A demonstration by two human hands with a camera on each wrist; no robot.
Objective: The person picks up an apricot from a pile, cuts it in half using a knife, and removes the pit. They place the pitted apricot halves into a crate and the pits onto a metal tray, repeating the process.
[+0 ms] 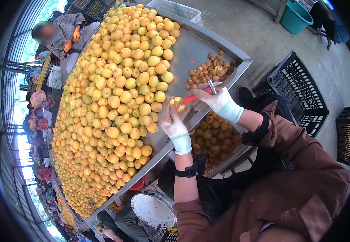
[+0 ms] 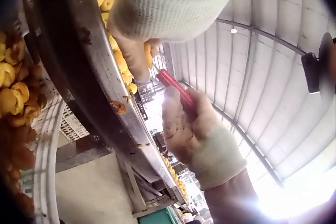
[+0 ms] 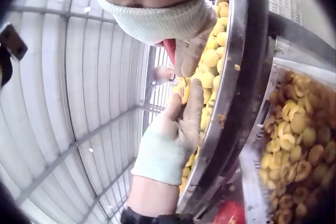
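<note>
My gloved left hand (image 1: 175,126) holds an opened apricot (image 1: 177,105) at its fingertips, above the metal table's near edge. A brown pit shows in its yellow flesh. My gloved right hand (image 1: 218,101) grips a red-handled tool (image 1: 191,98) with a metal crosspiece at the end away from the fruit. Its red end points at the apricot, close beside it. The left wrist view shows the tool's red shaft (image 2: 177,88) between the right thumb and fingers. Past the hands, whole apricots (image 1: 118,92) are heaped on the table, and brown pits (image 1: 211,71) lie in its corner.
Below the table edge stands a crate of halved apricots (image 3: 294,124). Black crates (image 1: 298,90) and a teal tub (image 1: 296,18) are on the floor to the right. A white basin (image 1: 152,209) sits at lower left. Another person (image 1: 68,34) with orange gloves sits across the heap.
</note>
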